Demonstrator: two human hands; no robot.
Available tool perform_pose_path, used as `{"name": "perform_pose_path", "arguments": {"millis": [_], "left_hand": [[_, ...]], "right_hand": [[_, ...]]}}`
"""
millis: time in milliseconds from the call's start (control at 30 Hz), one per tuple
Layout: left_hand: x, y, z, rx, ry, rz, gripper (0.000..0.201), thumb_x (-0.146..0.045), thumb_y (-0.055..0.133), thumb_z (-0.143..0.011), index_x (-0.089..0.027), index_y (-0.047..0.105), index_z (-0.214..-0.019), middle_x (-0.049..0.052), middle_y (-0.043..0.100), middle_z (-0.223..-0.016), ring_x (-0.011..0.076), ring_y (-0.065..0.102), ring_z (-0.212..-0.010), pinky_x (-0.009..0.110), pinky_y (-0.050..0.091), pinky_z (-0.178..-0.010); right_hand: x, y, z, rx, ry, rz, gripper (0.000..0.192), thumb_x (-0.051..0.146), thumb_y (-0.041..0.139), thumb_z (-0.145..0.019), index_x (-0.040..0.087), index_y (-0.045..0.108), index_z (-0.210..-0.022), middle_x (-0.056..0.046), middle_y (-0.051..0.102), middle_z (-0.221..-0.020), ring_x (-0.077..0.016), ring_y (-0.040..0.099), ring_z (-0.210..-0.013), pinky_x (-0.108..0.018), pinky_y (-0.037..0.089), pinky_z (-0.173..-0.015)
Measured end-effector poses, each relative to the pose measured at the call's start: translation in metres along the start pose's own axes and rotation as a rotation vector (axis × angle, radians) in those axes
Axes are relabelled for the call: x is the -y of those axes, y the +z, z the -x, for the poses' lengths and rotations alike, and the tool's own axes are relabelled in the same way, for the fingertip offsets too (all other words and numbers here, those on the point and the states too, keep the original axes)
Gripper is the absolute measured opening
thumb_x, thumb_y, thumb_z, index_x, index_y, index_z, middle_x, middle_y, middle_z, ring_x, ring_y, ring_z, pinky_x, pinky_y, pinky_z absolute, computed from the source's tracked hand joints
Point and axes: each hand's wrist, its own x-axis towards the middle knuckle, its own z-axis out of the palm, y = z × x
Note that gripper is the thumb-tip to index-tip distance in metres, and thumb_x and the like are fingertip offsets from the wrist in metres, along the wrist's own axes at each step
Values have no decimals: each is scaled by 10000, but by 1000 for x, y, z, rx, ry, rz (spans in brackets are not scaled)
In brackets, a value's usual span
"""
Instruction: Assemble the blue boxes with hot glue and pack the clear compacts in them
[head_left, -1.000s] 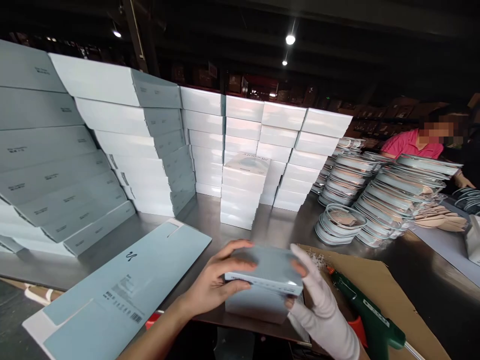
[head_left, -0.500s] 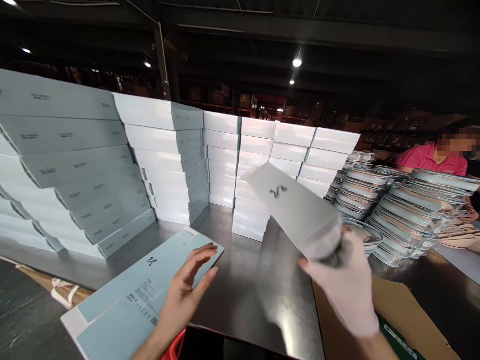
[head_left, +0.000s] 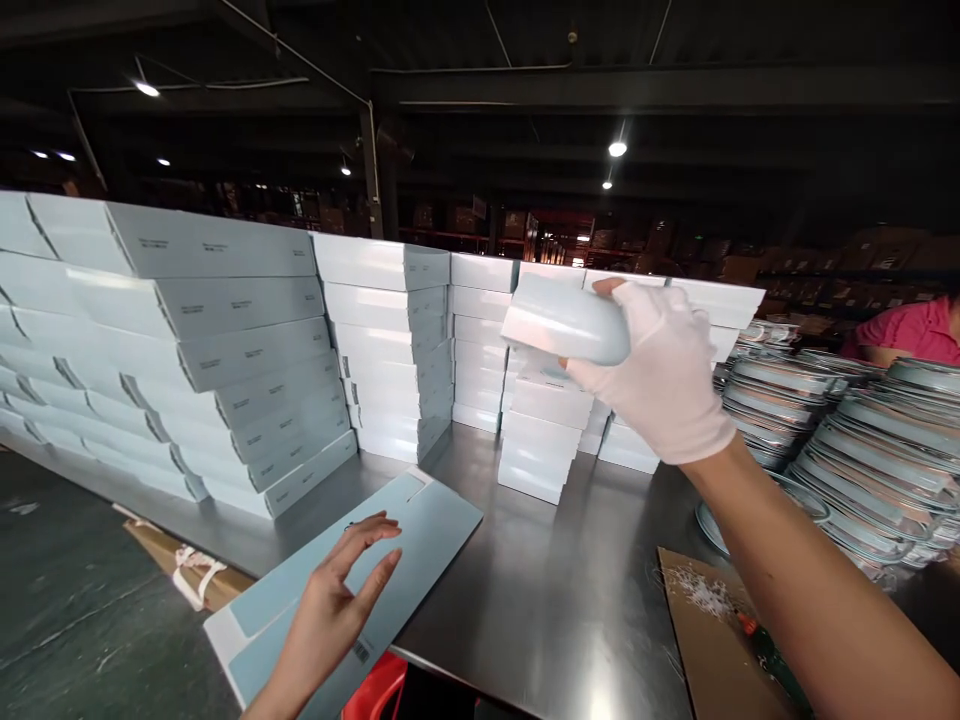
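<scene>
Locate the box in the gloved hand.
In the head view, the box is slightly right of centre, held by the gloved right hand, seen above the short box stack; contact is unclear.

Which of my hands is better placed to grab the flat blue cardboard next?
Probably your left hand: it is open, holding nothing, directly over the flat blue cardboard. Your right hand is farther off, gripping a box near the short stack.

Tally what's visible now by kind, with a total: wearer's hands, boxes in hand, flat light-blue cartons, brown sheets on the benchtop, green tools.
Bare left hand, gloved right hand: 2
Held box: 1
Flat carton: 1 visible
Brown sheet: 1
Green tool, partly hidden: 1
Total: 6
</scene>
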Motion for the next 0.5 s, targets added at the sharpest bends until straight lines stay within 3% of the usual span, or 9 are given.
{"name": "perform_pose_path", "arguments": {"millis": [100,200,300,400,500], "left_hand": [[15,-6,-13,-38,-31,-95,358,-563,584,-882,-262,712,-1027,127,760,-1179,351,698,-1163,421,586,-877],[30,-11,-23,-47,-78,-196,381,-579,577,-864,-266,716,-1029,128,758,-1165,307,745,-859,352,565,-633],[45,-20,-24,-28,-107,-271,410,-600,570,-833,-264,722,-1014,127,763,-1142,261,697,-650,356,543,-609],[56,-32,-16,0,-151,-326,490,-640,524,-849,-253,714,-1083,162,726,-1273,227,637,-520,375,538,-586],[65,-36,-11,34,-206,-386,560,-667,470,-886,-237,691,-1168,204,665,-1383,186,573,-416,397,534,-558]], "right_hand": [[-13,26,-4,10,-11,-20,739,411,851,-748,151,571,-1381,-153,659,-1344,-438,536,-1239,-599,412,-971],[-23,72,8,164,47,-143,671,323,878,-734,180,622,-1338,-179,628,-1423,-466,511,-1291,-645,396,-1014],[-46,106,35,190,119,-249,645,359,863,-763,210,625,-1343,-145,601,-1472,-420,483,-1368,-630,374,-1111],[-87,121,68,82,359,-319,526,404,639,-985,217,508,-1459,-125,494,-1550,-338,466,-1415,-581,391,-1152],[-118,134,105,102,584,-395,359,388,529,-1059,194,588,-1356,-102,615,-1365,-270,638,-1206,-496,547,-1000]]}}
